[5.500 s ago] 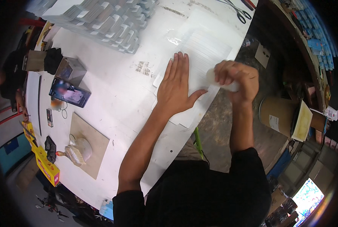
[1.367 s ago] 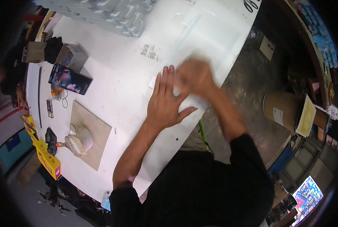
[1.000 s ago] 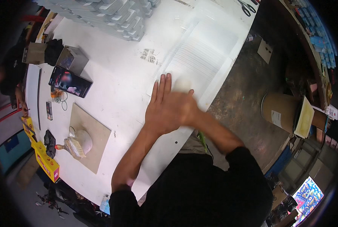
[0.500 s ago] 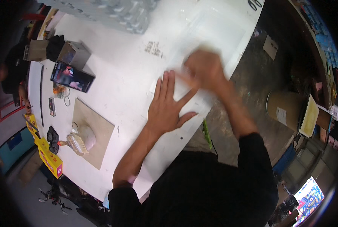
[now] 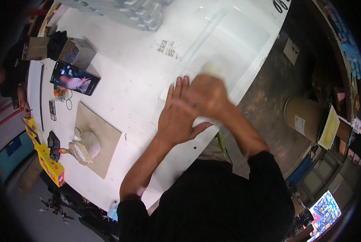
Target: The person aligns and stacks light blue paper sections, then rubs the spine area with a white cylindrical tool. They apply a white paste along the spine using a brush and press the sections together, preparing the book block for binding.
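Note:
A stack of thin, whitish, see-through sheets (image 5: pixel 245 34), with fanned edges like plastic film or bags, lies along the right edge of the white table. Pressed flat on its near end, with fingers stretched, is my left hand (image 5: pixel 176 123). My right hand (image 5: pixel 208 96) is closed like a fist and smeared by motion. It sits over the stack, and its lower side overlaps my left forefinger. A pale blurred thing (image 5: pixel 213 69) shows at the far side of this fist; its kind cannot be made out.
Grey-white stacked pieces (image 5: pixel 124 14) stand at the far left. A phone (image 5: pixel 75 78) leans against a small box (image 5: pixel 78 52). On a beige board (image 5: pixel 105 155) are a tape roll and a brush-like tool (image 5: pixel 80 153). Scissors handles (image 5: pixel 281 5) lie at the far corner. Another person's hand (image 5: pixel 24 103) shows leftmost.
My right hand has come nearer and slightly left, onto the left forefinger, uncovering more of the stack's far part. My left hand stays flat. The whole view has shifted a little.

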The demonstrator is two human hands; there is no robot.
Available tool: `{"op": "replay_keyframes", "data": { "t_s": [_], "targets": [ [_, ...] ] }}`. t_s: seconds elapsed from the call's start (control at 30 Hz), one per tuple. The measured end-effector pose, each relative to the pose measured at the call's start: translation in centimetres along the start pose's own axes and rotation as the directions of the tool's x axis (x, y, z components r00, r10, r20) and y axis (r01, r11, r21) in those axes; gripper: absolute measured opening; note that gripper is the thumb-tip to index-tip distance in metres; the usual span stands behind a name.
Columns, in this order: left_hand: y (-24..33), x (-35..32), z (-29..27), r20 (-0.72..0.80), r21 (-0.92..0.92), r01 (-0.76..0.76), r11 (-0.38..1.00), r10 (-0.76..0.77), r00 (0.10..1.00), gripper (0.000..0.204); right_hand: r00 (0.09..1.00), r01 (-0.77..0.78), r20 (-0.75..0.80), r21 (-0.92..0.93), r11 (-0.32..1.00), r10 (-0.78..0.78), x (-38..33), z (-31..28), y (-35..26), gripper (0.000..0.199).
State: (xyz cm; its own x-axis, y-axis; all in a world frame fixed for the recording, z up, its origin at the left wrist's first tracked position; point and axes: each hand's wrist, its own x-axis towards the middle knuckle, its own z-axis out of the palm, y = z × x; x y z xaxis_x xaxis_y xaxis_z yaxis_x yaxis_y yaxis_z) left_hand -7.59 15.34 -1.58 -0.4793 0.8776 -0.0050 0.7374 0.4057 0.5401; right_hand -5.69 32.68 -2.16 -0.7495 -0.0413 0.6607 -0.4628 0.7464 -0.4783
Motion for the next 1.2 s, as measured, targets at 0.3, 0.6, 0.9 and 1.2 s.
{"op": "replay_keyframes", "data": {
  "t_s": [0.3, 0.6, 0.9, 1.2],
  "targets": [
    [0.5, -1.1, 0.0, 0.033, 0.136, -0.015, 0.991, 0.010, 0.999, 0.072, 0.993, -0.115, 0.043, 0.045, 0.992, 0.113, 0.3, -1.8, -1.3, 0.021],
    [0.5, -1.5, -0.3, 0.080, 0.084, 0.028, 0.996, -0.034, 0.996, 0.069, 0.981, -0.158, 0.134, 0.132, 0.978, 0.141, -1.4, -0.5, -1.9, 0.021],
    [0.4, -2.0, -0.5, 0.040, 0.027, 0.005, 1.000, -0.006, 0.999, 0.072, 0.999, -0.041, -0.001, 0.133, 0.990, 0.042, 1.1, -1.9, -2.2, 0.022],
    [-0.4, -3.2, 0.3, -0.018, 0.060, -0.058, 0.997, 0.059, 0.998, 0.085, 0.996, -0.032, 0.088, 0.222, 0.975, 0.013, -0.2, -1.8, -3.7, 0.014]
  ]
}}
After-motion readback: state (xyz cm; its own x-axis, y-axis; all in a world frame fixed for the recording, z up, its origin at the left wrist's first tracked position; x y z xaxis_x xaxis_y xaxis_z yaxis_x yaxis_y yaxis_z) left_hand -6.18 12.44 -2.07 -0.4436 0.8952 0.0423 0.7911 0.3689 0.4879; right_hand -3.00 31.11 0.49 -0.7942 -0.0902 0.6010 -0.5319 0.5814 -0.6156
